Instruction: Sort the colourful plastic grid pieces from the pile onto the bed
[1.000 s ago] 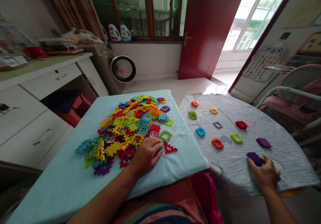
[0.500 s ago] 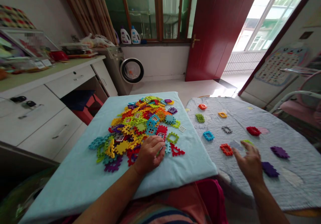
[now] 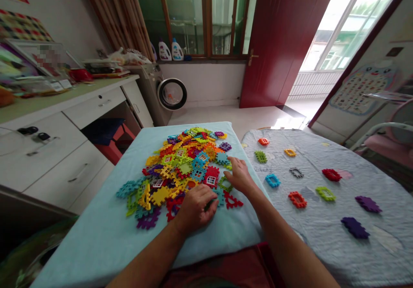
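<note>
Ten interlocking pieces lie spread, well apart, on the grey-clothed table (image 3: 393, 210) at my two o'clock, the dark purple piece (image 3: 355, 227) nearest me. From eleven towards twelve I have the piece pile (image 3: 185, 167), heaped in many colours on the blue-clothed table (image 3: 106, 227).

My left hand (image 3: 196, 206) rests at the pile's five o'clock edge, fingers curled; I cannot tell whether anything sits under them. My right hand (image 3: 240, 175) is at the pile's three o'clock edge, fingers loosely spread with nothing visible in them, just beside the green frame (image 3: 226, 184) and the teal square (image 3: 222, 159). I can't make out whether the fingertips touch either.

I read the step in hand as a reach to the pile for a piece. To my mind, the next move calls for settling on one loose edge piece and pinching it by its rim, without snagging the red triangle (image 3: 232, 200) or other toothed neighbours.
</note>
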{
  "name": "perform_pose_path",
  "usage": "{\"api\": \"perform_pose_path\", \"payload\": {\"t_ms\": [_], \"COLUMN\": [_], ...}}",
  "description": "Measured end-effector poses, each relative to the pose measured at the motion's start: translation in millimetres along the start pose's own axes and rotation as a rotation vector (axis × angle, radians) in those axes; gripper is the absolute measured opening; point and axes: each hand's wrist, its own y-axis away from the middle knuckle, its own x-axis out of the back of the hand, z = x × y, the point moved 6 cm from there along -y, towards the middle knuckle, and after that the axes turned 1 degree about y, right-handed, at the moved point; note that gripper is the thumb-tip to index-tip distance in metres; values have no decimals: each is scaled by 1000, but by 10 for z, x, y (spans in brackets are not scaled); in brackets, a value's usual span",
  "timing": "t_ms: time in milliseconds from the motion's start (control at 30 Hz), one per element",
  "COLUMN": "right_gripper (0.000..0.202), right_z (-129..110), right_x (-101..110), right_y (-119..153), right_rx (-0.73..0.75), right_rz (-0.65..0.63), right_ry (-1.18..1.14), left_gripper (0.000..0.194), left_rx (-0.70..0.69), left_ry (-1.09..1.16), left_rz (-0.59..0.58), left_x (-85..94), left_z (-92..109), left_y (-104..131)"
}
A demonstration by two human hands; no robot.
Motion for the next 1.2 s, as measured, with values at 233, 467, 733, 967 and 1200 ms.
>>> {"api": "perform_pose_path", "payload": {"t_ms": [233, 467, 733, 967, 1200], "right_gripper": [74, 65, 63, 64, 67], "right_z": [82, 66, 54, 267, 194], "right_x": [-261, -280, -128, -193, -224], "right_y": [-334, -270, -195, -246, -266], "right_rx": [-88, -9, 146, -25, 8], "right_rz": [12, -10, 48, 106, 35], "right_ry": [26, 41, -151, -8, 32], "left_gripper": [11, 12, 13, 12, 12], "left_rx": [26, 70, 75, 69, 68], "left_ry": [71, 111, 116, 108, 97], "left_rz": [58, 47, 51, 52, 58], "left_x": [-11, -8, 4, -8, -11], "left_z": [-63, -94, -82, -88, -105], "left_y": [29, 28, 33, 31, 47]}}
